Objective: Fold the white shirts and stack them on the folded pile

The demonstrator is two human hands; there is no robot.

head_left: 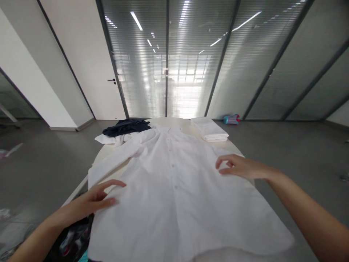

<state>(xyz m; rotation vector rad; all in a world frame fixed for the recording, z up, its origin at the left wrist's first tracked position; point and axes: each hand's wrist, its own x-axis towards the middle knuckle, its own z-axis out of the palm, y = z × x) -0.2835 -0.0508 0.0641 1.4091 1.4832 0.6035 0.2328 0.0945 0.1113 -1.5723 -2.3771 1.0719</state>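
Smoothing a big white shirt [177, 189] flat on the bench [105, 153].
The shirt lay spread out, buttons up, and both flat sides looked ready for a fold. The left hand [96, 198] was open on its left edge. The right hand [237, 166] was open too, fingers bent, touching its right side.

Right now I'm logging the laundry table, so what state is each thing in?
White shirt: spread flat, buttoned, front up.
Left hand: open, fingers resting on the shirt's side edge.
Right hand: open, fingertips on the shirt's other side.
White stack: folded, at the far end of the table.
Dark garment: crumpled, unfolded.
Bottle: lying on the floor.
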